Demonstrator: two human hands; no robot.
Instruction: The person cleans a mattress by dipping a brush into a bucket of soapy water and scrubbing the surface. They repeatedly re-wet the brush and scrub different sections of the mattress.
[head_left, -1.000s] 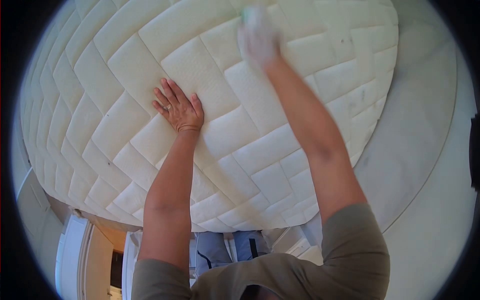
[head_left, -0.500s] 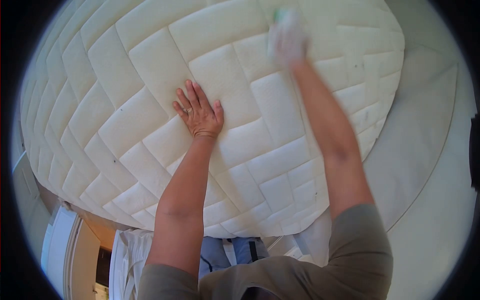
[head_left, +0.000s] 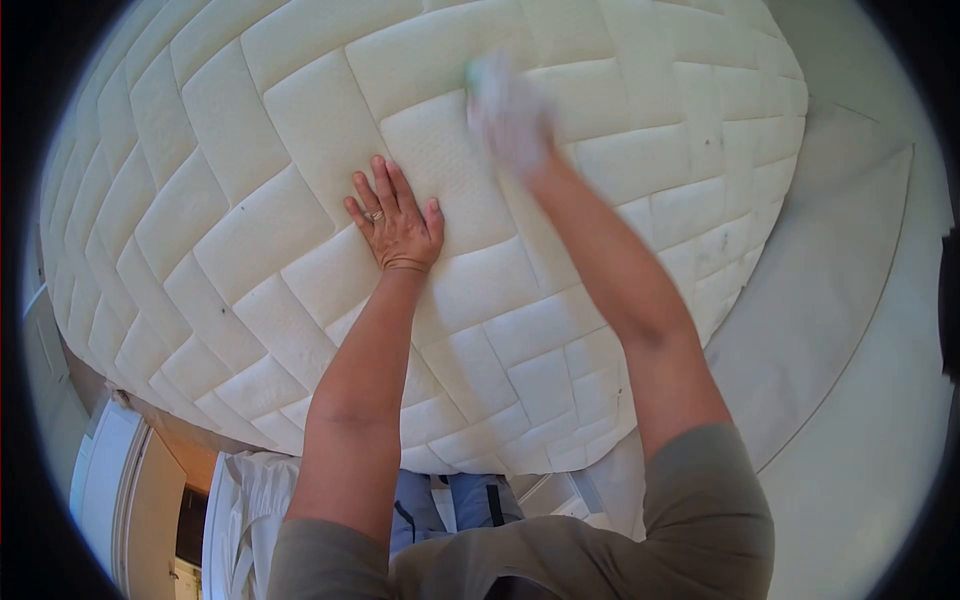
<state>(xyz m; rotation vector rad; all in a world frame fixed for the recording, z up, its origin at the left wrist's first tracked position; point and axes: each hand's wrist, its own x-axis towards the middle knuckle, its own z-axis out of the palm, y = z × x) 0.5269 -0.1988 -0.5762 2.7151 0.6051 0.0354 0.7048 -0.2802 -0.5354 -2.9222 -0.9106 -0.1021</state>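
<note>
A large cream quilted mattress [head_left: 350, 275] with a block pattern fills most of the view. My left hand [head_left: 400, 228] lies flat on it, fingers spread, a ring on one finger and nothing in its grip. Up and to the right, my right hand [head_left: 512, 118] is over the upper part of the mattress, smeared by motion. White material covers this hand, and a green edge shows at its far side. It is closed around something that I cannot make out.
Small dark marks dot the mattress. Grey padded fabric [head_left: 800, 290] curves along its right side beside a pale surface. At lower left are a white door or cabinet edge [head_left: 115, 490] and gathered white fabric [head_left: 250, 510]. My trousered legs [head_left: 460, 500] stand at the near edge.
My right hand has swept left across the mattress, with its forearm swinging the same way. My left hand remains flat in the same place.
</note>
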